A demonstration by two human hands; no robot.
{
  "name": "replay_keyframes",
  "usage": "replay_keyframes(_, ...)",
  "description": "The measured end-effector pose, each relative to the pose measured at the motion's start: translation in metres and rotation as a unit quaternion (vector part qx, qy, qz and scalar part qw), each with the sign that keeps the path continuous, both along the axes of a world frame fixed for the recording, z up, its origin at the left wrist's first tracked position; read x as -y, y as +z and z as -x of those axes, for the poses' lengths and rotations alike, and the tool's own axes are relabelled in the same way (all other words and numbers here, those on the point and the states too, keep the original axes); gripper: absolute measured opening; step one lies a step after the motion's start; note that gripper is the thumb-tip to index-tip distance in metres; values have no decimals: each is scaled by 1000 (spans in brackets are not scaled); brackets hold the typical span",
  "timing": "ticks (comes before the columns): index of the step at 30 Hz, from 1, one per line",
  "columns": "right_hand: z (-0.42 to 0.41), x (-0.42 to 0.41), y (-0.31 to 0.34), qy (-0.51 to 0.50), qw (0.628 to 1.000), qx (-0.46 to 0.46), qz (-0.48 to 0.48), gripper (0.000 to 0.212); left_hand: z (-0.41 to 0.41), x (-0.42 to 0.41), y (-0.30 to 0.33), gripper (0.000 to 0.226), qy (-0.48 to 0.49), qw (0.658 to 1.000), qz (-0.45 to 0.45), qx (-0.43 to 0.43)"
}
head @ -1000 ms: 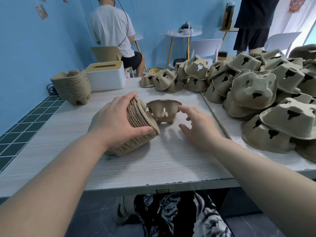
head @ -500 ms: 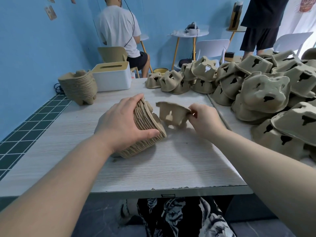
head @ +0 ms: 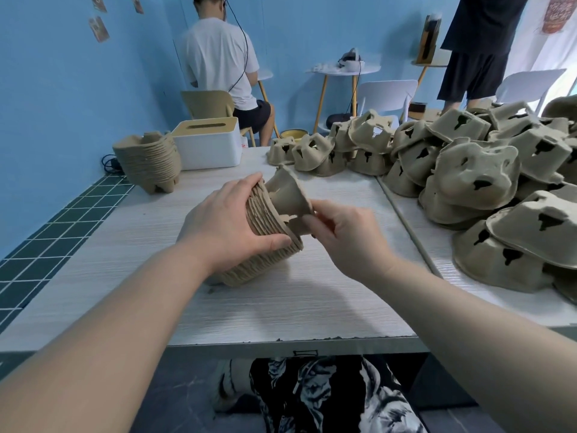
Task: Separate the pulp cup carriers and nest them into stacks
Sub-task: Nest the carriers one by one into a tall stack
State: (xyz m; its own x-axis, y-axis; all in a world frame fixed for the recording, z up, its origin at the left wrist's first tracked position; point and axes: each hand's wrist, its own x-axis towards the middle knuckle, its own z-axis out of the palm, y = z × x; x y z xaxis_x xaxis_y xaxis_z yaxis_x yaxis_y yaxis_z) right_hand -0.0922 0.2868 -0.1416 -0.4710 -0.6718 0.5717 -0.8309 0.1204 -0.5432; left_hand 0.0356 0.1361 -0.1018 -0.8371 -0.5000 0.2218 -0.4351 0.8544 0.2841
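The right hand [head: 340,235], nearest the camera, pinches the rim of a single carrier [head: 288,195] between thumb and curled fingers. One second ago that hand was reaching, fingers relaxed, for this carrier as it sat on the table; half a second ago it had gripped and lifted it; now the carrier is tipped and its cups are pushed against the open end of the stack [head: 265,242], touching the top layer but not seated flush. The left hand [head: 228,220] grips the stack from above, thumb along its lower side, holding it tilted on its side with one edge resting on the table [head: 312,301]; that grip has not altered. Judgement: the nesting step for this carrier is under way and incomplete; alignment of the cups is needed before it slides home. Further right, a large heap [head: 487,182] of loose carriers lies unsorted, so most of the task remains. At far left, a finished stack [head: 150,160] stands beside a white box [head: 209,145]. Beyond the table, a seated person [head: 221,64] faces away.
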Motion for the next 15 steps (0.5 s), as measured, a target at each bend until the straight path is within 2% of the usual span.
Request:
replay_keyframes(4, -3, -3, -3, 55, 995, -12, -81, 14, -4, 7, 2, 112, -21, 999, -8, 24)
replay_keyframes(7, -6, 1, -4, 81, 991, -23, -101, 16, -14, 15, -2, 116, -18, 999, -10, 47)
replay_keyframes(15, 6, 21, -5, 93, 988, -19, -120, 30, -8, 31, -13, 108, -4, 1000, -3, -19)
